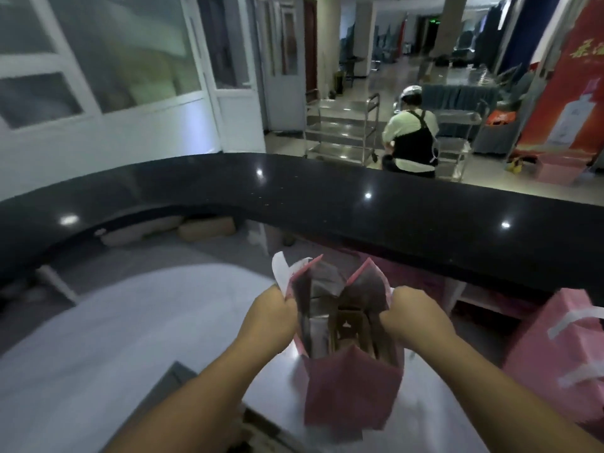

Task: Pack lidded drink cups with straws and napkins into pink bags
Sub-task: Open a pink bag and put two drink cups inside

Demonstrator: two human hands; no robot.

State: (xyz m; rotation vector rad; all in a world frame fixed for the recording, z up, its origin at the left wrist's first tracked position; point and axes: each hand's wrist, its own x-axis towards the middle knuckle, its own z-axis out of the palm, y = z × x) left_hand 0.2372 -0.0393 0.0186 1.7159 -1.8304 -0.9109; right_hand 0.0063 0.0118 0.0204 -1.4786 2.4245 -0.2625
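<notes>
You hold the upright pink paper bag [353,387] near the steel worktop's [425,429] front edge, your left hand [273,317] and right hand [413,313] each pinching an opposite rim, its mouth spread open between them, facing upward.

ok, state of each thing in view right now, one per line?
pink bag: upright on the work surface, mouth pulled open
left hand: grips the bag's left rim
right hand: grips the bag's right rim
bag contents: dark and blurred, cannot tell what is inside
second pink bag: stands at the right edge, white handles showing; open or closed cannot be told
black counter: bare, glossy top
</notes>
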